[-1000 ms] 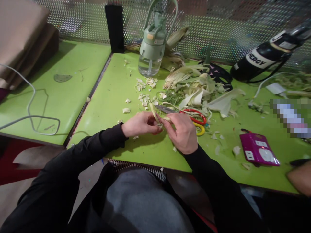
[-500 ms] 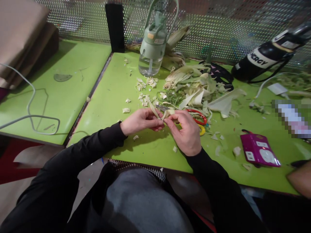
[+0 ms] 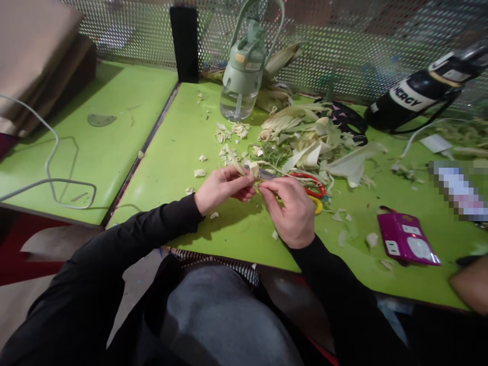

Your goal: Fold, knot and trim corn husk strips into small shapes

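My left hand (image 3: 223, 188) and my right hand (image 3: 292, 211) meet over the green table (image 3: 229, 234), both pinched on a pale strip of corn husk (image 3: 244, 170) held between their fingertips. The strip sticks up and to the left from my left fingers. Just beyond my right hand lie scissors (image 3: 305, 183) with red and yellow handles, blades pointing left. A heap of corn husks (image 3: 305, 140) is spread behind them.
A green water bottle (image 3: 244, 76) stands at the back by the perforated metal wall. Small husk scraps (image 3: 229, 134) litter the table. A black bottle (image 3: 415, 94) lies at the right, a pink device (image 3: 406, 239) near the front. Another person's hand (image 3: 470, 287) shows at the right edge.
Both hands have lifted slightly away from me while still working the husk strip. The strip's free end has swung further to the left.
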{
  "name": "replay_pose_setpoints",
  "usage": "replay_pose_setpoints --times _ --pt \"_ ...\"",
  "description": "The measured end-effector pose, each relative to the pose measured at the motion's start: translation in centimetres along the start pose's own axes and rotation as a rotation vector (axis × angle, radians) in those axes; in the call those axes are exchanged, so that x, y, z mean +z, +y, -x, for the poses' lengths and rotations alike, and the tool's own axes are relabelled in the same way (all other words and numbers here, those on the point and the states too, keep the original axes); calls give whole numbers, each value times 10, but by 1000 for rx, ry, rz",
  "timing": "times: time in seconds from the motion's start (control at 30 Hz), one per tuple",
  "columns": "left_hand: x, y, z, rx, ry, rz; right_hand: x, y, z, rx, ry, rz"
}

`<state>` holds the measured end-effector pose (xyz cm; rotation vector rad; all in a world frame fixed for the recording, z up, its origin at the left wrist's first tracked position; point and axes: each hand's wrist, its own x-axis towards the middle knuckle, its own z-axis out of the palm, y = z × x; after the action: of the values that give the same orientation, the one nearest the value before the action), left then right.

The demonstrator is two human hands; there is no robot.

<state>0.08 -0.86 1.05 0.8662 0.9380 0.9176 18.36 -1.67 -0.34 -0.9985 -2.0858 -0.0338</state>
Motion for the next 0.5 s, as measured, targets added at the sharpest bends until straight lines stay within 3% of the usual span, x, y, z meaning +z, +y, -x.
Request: replay_pose_setpoints --times 0.27,0.5 --pt "1 0 0 -84 -12 103 -1 4 -2 55 10 49" --pt "5 3 2 -242 -47 54 -1 5 0 -61 62 111"
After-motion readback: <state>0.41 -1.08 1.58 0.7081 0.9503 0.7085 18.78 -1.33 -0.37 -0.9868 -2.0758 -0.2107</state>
